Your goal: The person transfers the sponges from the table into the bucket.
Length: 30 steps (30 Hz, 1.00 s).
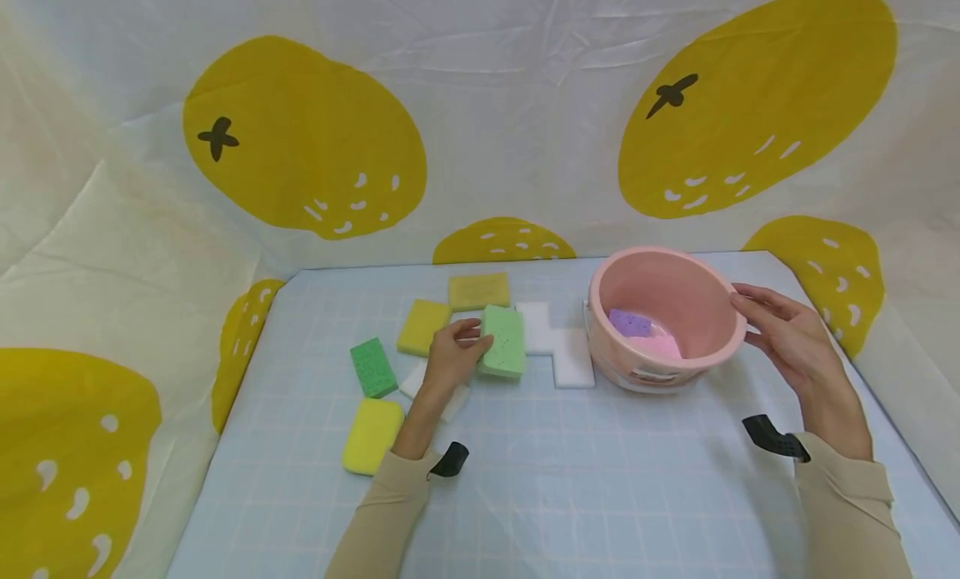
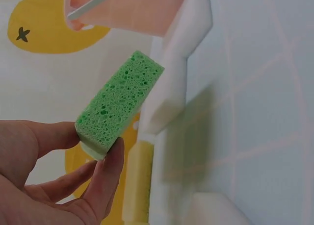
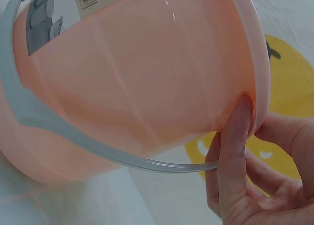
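A light green sponge (image 1: pixel 503 342) is pinched at its end between the thumb and fingers of my left hand (image 1: pixel 453 354). The left wrist view shows the sponge (image 2: pixel 120 105) held above the table, its shadow falling on the cloth. At the right, my right hand (image 1: pixel 798 346) grips the rim of a pink bucket (image 1: pixel 618 271). In the right wrist view its fingers (image 3: pixel 235 146) press the bucket's outer wall just below the rim. Inside the bucket lie a purple sponge (image 1: pixel 630 322) and a pink one (image 1: pixel 660 344).
Around my left hand lie a tan sponge (image 1: pixel 478 291), a yellow one (image 1: pixel 423 327), a dark green one (image 1: pixel 373 368) and a bright yellow one (image 1: pixel 372 436). White pads (image 1: pixel 573 358) lie beside the bucket, another partly under my left wrist. A patterned sheet (image 1: pixel 525 104) rises behind.
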### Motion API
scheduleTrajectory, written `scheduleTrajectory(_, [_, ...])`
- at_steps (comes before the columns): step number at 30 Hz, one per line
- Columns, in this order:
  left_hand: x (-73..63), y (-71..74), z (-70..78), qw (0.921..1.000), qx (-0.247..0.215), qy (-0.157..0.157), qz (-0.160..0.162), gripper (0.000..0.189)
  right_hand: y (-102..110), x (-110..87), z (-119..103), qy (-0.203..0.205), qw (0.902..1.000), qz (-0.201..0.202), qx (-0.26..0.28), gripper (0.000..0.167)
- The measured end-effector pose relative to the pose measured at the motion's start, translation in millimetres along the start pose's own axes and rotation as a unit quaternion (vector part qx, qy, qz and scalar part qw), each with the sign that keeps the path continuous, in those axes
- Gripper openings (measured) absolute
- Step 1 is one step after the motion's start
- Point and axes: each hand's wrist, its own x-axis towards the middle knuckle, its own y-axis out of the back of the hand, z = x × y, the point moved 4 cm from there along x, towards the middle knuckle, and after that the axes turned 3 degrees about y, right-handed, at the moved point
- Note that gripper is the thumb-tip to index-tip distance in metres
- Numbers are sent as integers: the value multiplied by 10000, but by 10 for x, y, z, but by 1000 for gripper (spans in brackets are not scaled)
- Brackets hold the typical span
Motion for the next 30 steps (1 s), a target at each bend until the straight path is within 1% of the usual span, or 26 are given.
scheduleTrajectory(6, [-6, -6, 121, 9993, -351, 12, -117, 41, -5, 3, 8, 3, 9999, 27, -133, 63])
scheduleTrajectory(11, [-12, -12, 258, 9969, -755, 6, -224, 42, -6, 5, 11, -20, 9998, 46, -177, 68])
scheduleTrajectory(13, [-16, -15, 321, 9960, -851, -14, -270, 42, -5, 7, 10, -19, 9998, 38, -189, 68])
scheduleTrajectory(18, [-15, -32, 475, 9946, -950, -83, -407, 42, 6, 10, 5, 21, 10000, 6, -62, 60])
scheduleTrajectory(25, [-18, -90, 679, 9899, -1271, -250, -582, 42, -1, 10, 17, 67, 9993, -135, 343, 48])
scheduleTrajectory(30, [-28, -140, 828, 9889, -1275, -284, -710, 44, -4, 7, 15, 86, 9993, -143, 348, 44])
